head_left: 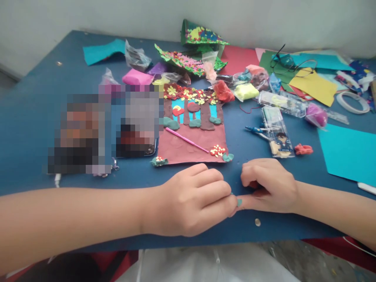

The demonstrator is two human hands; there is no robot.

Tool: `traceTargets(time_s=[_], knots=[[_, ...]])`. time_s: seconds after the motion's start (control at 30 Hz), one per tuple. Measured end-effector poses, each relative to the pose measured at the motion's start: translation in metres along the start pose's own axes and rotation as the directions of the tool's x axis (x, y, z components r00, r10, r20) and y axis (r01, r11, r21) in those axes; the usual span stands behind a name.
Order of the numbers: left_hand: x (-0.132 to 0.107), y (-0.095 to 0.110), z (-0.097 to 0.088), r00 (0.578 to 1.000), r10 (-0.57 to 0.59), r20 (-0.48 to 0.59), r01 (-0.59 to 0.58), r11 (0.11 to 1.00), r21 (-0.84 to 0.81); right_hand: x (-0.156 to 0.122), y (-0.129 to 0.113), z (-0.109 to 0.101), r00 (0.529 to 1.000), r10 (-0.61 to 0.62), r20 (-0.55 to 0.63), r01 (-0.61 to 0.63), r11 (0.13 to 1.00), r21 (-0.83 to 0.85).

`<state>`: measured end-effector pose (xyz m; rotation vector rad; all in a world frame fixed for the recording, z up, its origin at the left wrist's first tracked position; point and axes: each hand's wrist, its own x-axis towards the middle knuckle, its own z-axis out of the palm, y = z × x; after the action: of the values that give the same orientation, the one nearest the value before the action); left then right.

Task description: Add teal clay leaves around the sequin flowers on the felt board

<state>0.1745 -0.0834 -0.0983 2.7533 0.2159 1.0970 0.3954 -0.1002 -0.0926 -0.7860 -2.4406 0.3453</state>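
Observation:
My left hand (199,199) is closed, its thumb and forefinger pinched on a small piece of dark green modelling clay (239,202). The tip of a finger of my right hand (270,186) meets the clay from the other side, while its other fingers curl in. Just beyond my hands lies a clay picture (190,145) with brown trees, yellow flowers, green bushes and a reddish-brown ground. A pink modelling stick (188,140) rests diagonally across it.
Bags of coloured clay (246,92) lie behind the picture, near a decorated green cone (202,33). Two blurred devices (138,125) stand at left. To the right are blue-handled scissors (255,130), a clear case (277,133), a tape roll (352,102), glasses (293,64) and turquoise paper (349,154).

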Motion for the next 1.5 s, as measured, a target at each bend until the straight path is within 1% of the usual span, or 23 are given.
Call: traceTargets(time_s=[0.13,0.27,0.33,0.37,0.4,0.43,0.5,0.53,0.57,0.63,0.7,0.8,0.9,1.03,1.1,1.2,1.27,1.37,1.4,1.5], knots=[[0.0,0.001,-0.002,1.0,0.003,0.028,-0.003,1.0,-0.005,0.001,0.0,0.002,1.0,0.009,-0.003,-0.009,1.0,-0.001],[0.0,0.0,-0.004,1.0,0.005,0.019,-0.005,1.0,0.01,-0.001,-0.001,0.004,0.999,-0.029,-0.022,0.03,0.999,0.037],[-0.001,0.0,-0.004,1.0,0.016,0.021,-0.017,1.0,0.022,-0.002,-0.001,0.003,0.999,-0.033,-0.028,0.037,0.99,0.137],[-0.001,0.0,-0.003,0.999,0.032,0.009,-0.032,0.999,0.031,-0.003,-0.001,0.002,1.0,-0.005,-0.01,0.007,0.977,0.213],[-0.002,0.001,-0.002,0.998,0.058,-0.008,-0.058,0.997,0.045,-0.003,-0.002,-0.001,0.999,0.043,0.019,-0.047,0.953,0.3],[-0.002,0.001,-0.001,0.996,0.085,-0.027,-0.083,0.994,0.068,-0.002,-0.002,-0.003,0.992,0.102,0.072,-0.122,0.915,0.385],[-0.004,0.003,-0.001,0.987,0.146,-0.059,-0.137,0.982,0.132,0.001,-0.003,-0.01,0.954,0.212,0.213,-0.293,0.809,0.509],[-0.004,0.004,-0.001,0.982,0.179,-0.062,-0.167,0.971,0.169,0.003,-0.004,-0.013,0.92,0.226,0.32,-0.371,0.762,0.531],[-0.005,0.005,-0.002,0.976,0.213,-0.045,-0.2,0.958,0.205,0.006,-0.004,-0.016,0.89,0.228,0.394,-0.427,0.721,0.546],[-0.004,0.007,-0.006,0.958,0.288,-0.006,-0.276,0.924,0.266,0.01,-0.004,-0.021,0.846,0.22,0.486,-0.495,0.663,0.561],[-0.002,0.009,-0.009,0.938,0.344,0.033,-0.336,0.887,0.318,0.013,-0.005,-0.025,0.812,0.214,0.544,-0.541,0.626,0.562],[0.0,0.01,-0.01,0.924,0.379,0.052,-0.372,0.859,0.352,0.015,-0.006,-0.028,0.763,0.191,0.617,-0.588,0.599,0.543],[0.003,0.01,-0.01,0.916,0.398,0.046,-0.39,0.858,0.334,0.016,-0.007,-0.029,0.747,0.192,0.637,-0.609,0.584,0.537],[0.004,0.009,-0.011,0.92,0.389,0.053,-0.384,0.864,0.325,0.015,-0.008,-0.027,0.724,0.206,0.658,-0.635,0.57,0.521],[0.002,0.009,-0.01,0.925,0.373,0.066,-0.373,0.866,0.334,0.015,-0.009,-0.026,0.714,0.226,0.663,-0.653,0.559,0.512],[-0.005,0.011,-0.004,0.931,0.362,0.035,-0.35,0.865,0.36,0.015,-0.009,-0.025,0.702,0.26,0.662,-0.673,0.545,0.5],[-0.01,0.014,0.001,0.946,0.324,0.013,-0.306,0.877,0.372,0.015,-0.008,-0.024,0.707,0.268,0.655,-0.674,0.537,0.507],[-0.013,0.019,0.003,0.976,0.219,-0.002,-0.202,0.906,0.371,0.014,-0.008,-0.023,0.719,0.268,0.642,-0.665,0.533,0.523],[-0.013,0.02,0.002,0.978,0.206,0.007,-0.194,0.909,0.369,0.014,-0.008,-0.022,0.722,0.269,0.637,-0.662,0.537,0.523],[-0.009,0.019,-0.005,0.968,0.24,0.076,-0.251,0.896,0.365,0.015,-0.007,-0.021,0.733,0.276,0.622,-0.65,0.556,0.519]])
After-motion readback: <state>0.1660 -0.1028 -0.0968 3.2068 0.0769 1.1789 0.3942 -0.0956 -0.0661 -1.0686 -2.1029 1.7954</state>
